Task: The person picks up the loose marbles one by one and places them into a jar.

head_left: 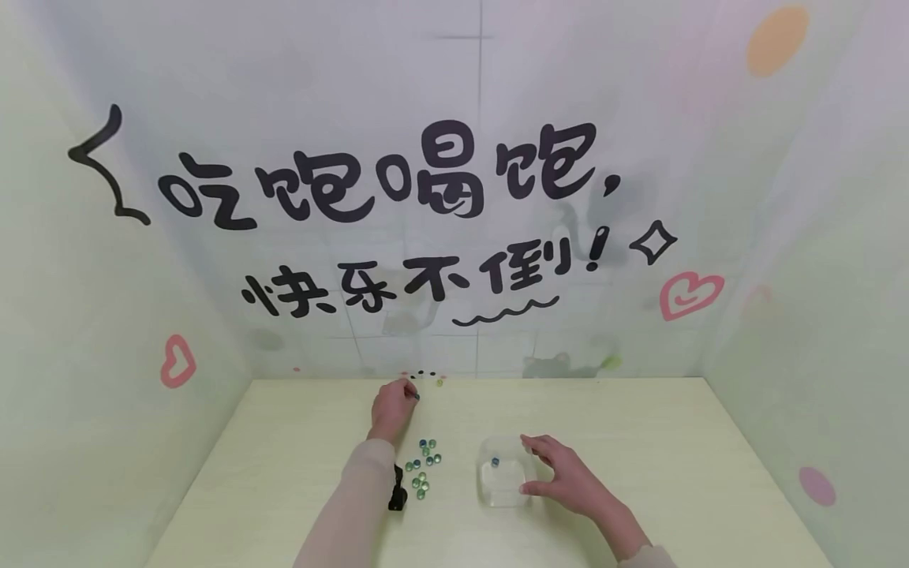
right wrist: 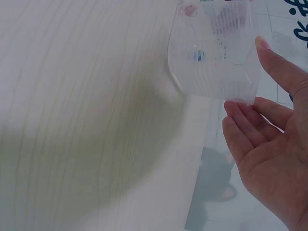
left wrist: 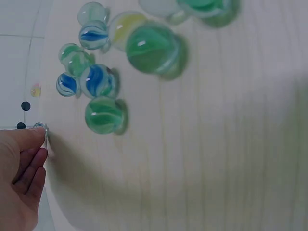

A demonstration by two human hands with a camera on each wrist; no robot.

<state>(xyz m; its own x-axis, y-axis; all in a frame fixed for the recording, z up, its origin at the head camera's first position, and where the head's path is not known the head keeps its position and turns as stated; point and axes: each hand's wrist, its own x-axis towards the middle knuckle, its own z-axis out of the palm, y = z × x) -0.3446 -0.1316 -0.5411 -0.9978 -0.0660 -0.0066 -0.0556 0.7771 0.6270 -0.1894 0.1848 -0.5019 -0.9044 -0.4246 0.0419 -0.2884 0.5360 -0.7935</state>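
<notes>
Near the table's back edge my left hand (head_left: 392, 409) pinches a small marble (head_left: 417, 397) between thumb and index finger. In the left wrist view that marble (left wrist: 40, 127) shows only as a clear glassy rim, mostly hidden by the fingertips. My right hand (head_left: 568, 473) holds the right side of a clear plastic box (head_left: 503, 498), thumb toward the front and fingers toward the back. Inside the box lies a blue-streaked marble (head_left: 495, 461), seen through the wall in the right wrist view. Several green and blue glass marbles (head_left: 422, 477) lie loosely grouped between the hands.
A yellowish marble (head_left: 439, 383) sits by the table's back edge. The pale wooden table (head_left: 682, 473) meets printed curtain walls (head_left: 454, 79) at the back and sides. A black device (head_left: 398, 497) sits at my left wrist, close beside the loose marbles.
</notes>
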